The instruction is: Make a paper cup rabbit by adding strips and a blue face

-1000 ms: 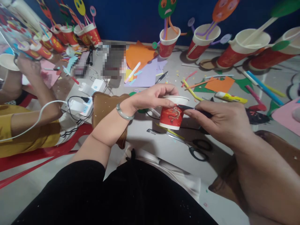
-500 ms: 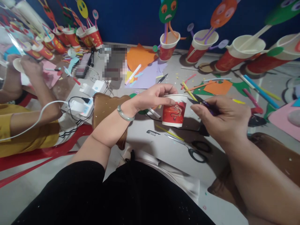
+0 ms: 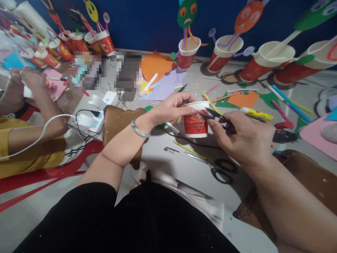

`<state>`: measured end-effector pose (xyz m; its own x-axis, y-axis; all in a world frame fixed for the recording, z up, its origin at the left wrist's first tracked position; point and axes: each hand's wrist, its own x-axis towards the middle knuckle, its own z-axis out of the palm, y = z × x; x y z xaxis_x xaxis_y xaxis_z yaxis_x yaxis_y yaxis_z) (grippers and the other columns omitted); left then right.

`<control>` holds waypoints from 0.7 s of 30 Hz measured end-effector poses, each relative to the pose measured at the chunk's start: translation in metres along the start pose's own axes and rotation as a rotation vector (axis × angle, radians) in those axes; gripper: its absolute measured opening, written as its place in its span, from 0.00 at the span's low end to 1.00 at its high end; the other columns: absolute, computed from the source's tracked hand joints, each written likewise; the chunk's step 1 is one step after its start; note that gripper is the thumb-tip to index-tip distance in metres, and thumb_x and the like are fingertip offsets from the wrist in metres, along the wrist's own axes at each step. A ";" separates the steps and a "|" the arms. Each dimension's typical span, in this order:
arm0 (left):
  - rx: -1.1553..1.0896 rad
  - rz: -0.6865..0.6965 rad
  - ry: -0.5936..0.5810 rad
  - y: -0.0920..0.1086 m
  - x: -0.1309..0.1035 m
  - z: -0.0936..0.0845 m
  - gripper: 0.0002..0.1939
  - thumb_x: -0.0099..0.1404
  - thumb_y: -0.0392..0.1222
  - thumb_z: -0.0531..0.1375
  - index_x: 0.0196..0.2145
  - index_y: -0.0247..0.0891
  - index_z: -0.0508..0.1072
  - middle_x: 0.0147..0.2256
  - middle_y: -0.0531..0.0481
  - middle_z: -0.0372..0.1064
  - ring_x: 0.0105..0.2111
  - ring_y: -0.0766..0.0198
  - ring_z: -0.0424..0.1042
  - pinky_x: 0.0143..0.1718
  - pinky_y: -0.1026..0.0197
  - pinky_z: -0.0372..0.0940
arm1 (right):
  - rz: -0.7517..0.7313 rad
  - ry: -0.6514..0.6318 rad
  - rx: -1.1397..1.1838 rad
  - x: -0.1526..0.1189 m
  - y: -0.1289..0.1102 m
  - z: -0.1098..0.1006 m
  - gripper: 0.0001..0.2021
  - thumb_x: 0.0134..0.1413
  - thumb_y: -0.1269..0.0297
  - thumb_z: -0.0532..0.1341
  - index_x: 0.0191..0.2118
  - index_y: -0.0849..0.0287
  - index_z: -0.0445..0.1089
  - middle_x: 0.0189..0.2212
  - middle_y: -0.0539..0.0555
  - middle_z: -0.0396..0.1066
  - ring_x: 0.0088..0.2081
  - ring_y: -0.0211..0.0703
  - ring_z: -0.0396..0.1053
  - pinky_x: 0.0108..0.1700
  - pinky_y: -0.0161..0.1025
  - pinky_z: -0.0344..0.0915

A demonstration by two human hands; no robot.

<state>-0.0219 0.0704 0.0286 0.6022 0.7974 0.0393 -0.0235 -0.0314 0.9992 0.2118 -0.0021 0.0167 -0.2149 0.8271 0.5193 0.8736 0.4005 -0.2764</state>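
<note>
My left hand (image 3: 175, 110) grips a red paper cup (image 3: 196, 124) with a white rim, fingers over the far side and thumb across the front. In my right hand (image 3: 240, 135) is a pair of dark scissors (image 3: 216, 115), blades parted at the cup's upper right side. Below the cup, a second pair of scissors with black handles (image 3: 221, 175) lies on the table beside a yellow strip (image 3: 189, 149) and a small metal clip (image 3: 171, 150).
Cups with paper faces, such as one with a green face (image 3: 189, 52), line the blue wall. Orange paper (image 3: 158, 66) and scraps cover the table. At left sit a power strip (image 3: 92, 121) and a person in a yellow sleeve (image 3: 34, 144).
My right hand has moved left, bringing the scissors' blades onto the cup's side. The cup has turned and tilted slightly. A yellow glue or marker tube behind my right hand shows more.
</note>
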 end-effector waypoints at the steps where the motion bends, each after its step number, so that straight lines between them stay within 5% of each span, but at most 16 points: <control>1: 0.008 0.012 0.007 -0.001 0.000 0.000 0.17 0.65 0.50 0.72 0.33 0.37 0.71 0.31 0.53 0.68 0.33 0.68 0.70 0.39 0.63 0.68 | 0.010 -0.027 -0.022 -0.001 -0.001 -0.001 0.26 0.69 0.40 0.56 0.31 0.57 0.73 0.21 0.54 0.70 0.22 0.39 0.63 0.27 0.38 0.51; 12: 0.005 0.052 -0.052 -0.011 0.004 -0.002 0.20 0.62 0.53 0.74 0.33 0.37 0.71 0.31 0.53 0.68 0.34 0.68 0.69 0.39 0.63 0.67 | 0.088 -0.119 -0.140 -0.003 -0.006 -0.003 0.26 0.71 0.41 0.54 0.32 0.57 0.73 0.21 0.54 0.68 0.23 0.39 0.58 0.28 0.39 0.45; 21: -0.067 -0.077 -0.024 0.004 0.000 0.006 0.30 0.53 0.62 0.78 0.31 0.38 0.68 0.28 0.55 0.67 0.31 0.69 0.68 0.36 0.64 0.66 | 0.002 -0.008 -0.125 -0.001 -0.007 -0.003 0.27 0.70 0.41 0.55 0.26 0.57 0.67 0.18 0.52 0.63 0.20 0.36 0.53 0.25 0.37 0.41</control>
<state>-0.0166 0.0668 0.0326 0.6229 0.7814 -0.0369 -0.0296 0.0707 0.9971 0.2070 -0.0069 0.0200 -0.2160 0.8312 0.5122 0.9216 0.3468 -0.1743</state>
